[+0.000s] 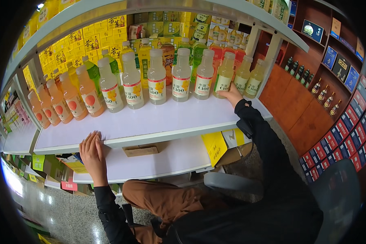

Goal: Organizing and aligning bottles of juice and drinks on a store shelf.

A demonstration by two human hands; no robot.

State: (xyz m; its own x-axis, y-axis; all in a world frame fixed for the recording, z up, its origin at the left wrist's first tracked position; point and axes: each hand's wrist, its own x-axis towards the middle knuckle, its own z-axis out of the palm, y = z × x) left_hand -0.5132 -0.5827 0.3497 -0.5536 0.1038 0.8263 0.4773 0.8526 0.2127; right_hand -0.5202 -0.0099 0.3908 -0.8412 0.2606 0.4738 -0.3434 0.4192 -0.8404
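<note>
A white shelf (170, 117) bears a front row of capped plastic drink bottles. Toward its right end, my right hand (231, 95) has its fingers around the lower part of a pale yellow bottle (224, 73) with a green-edged label. Two similar yellow bottles (242, 76) stand just right of it. Several cloudy white bottles (156, 77) with red-banded labels fill the middle, and several peach-coloured bottles (88, 91) stand at the left. My left hand (93, 151) rests on the shelf's front edge, fingers on top, holding no bottle.
Behind the row stand green bottles (199, 55), red ones and yellow ones, backed by stacked yellow cartons (91, 42). A lower shelf (177, 155) holds a yellow-flapped cardboard box (215, 149). A brown wooden cabinet (299, 113) stands at right. A grey chair armrest (231, 182) is near my legs.
</note>
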